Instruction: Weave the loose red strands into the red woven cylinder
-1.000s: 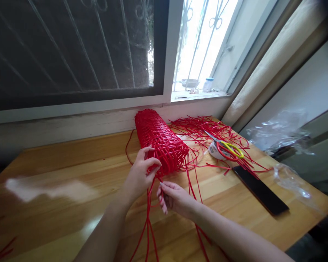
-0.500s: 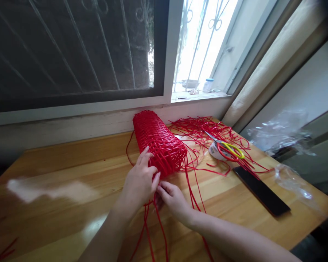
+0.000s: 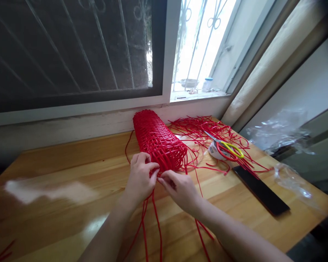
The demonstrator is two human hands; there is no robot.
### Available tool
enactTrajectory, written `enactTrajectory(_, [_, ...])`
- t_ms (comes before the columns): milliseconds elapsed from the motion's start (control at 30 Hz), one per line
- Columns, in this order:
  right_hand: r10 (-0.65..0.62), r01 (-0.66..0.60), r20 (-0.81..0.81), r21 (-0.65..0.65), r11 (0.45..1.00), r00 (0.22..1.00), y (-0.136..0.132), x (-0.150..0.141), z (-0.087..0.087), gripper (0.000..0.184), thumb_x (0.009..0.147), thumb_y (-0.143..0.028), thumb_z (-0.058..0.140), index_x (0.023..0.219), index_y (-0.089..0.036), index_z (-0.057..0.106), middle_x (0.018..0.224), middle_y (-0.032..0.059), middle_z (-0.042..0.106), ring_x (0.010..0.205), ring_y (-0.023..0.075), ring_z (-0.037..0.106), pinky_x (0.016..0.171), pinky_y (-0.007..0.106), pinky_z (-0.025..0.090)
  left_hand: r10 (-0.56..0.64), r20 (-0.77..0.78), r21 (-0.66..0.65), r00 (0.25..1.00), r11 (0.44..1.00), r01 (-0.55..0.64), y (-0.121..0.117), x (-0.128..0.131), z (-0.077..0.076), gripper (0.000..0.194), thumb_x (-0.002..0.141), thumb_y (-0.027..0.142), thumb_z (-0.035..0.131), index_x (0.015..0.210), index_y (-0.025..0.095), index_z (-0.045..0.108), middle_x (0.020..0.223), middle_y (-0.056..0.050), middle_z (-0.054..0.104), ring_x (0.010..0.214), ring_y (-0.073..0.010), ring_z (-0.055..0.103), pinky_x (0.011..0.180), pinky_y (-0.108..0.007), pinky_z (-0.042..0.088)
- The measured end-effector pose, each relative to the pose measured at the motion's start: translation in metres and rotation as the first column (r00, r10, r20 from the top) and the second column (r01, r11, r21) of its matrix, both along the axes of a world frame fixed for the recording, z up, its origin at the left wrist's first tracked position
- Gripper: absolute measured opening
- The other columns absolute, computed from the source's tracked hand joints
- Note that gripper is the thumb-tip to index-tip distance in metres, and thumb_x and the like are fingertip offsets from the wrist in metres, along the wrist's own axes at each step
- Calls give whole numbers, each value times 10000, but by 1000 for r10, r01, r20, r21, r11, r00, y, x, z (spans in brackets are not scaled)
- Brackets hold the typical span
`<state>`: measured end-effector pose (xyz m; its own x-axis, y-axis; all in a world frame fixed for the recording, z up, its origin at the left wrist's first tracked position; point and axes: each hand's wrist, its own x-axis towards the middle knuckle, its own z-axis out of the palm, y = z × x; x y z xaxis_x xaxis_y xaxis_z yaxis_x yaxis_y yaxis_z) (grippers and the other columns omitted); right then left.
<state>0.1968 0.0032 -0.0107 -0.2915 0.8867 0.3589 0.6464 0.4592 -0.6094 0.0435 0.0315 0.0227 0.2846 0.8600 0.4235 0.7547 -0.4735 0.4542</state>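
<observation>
A red woven basket lies on its side on the wooden table, its far end against the wall under the window. Both hands are at its near end. My left hand is closed, thumb and fingers pinching a red strand at the basket's near left rim. My right hand is closed beside it, thumb and forefinger pinched on a strand close to the left fingertips. The exact spot of both pinches is partly hidden by the fingers. Several loose red strands hang from the basket toward me, passing under and between my forearms.
Scissors with red and yellow handles rest on a small white round container. Behind them lies a heap of red strands. A flat black bar and clear plastic wrap lie at the right of the wooden table.
Both hands have moved slightly up toward the basket's rim. My left fingers have curled in from the basket's side, and my right hand has turned more palm-down. The basket has stayed put.
</observation>
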Motion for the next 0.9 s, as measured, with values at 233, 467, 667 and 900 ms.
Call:
enactTrajectory(233, [-33,13,73,266,964,997,13,8,8,337,873,-164,430,1204,-149,494,928,83,690,735,168,645,659,270,495,-107,-53,-52,993,993,104,1,-11,5,172,776,130,554,791,209,705,879,-56,485,900,-214,437,844,-405,398])
enactTrajectory(467, [72,-95,147,157,983,986,19,10,7,317,864,-129,414,1168,-184,483,951,83,648,843,180,616,737,289,501,-195,-62,-92,979,978,189,6,-18,6,243,775,77,515,810,221,708,912,-56,497,929,-210,441,855,-393,392])
enactTrajectory(667, [84,-112,206,129,985,975,24,7,3,233,878,-121,390,1079,-171,496,879,73,634,787,176,604,688,277,478,-187,-69,-79,980,980,182,5,-18,5,273,770,55,514,808,235,715,895,-50,502,922,-206,442,852,-392,381])
enactTrajectory(900, [177,-184,193,17,983,965,29,15,10,92,868,-137,443,819,-192,498,756,13,594,657,125,543,594,223,401,-153,-32,-55,988,987,151,5,-15,5,135,776,150,589,778,219,705,899,-51,525,915,-211,457,844,-400,394])
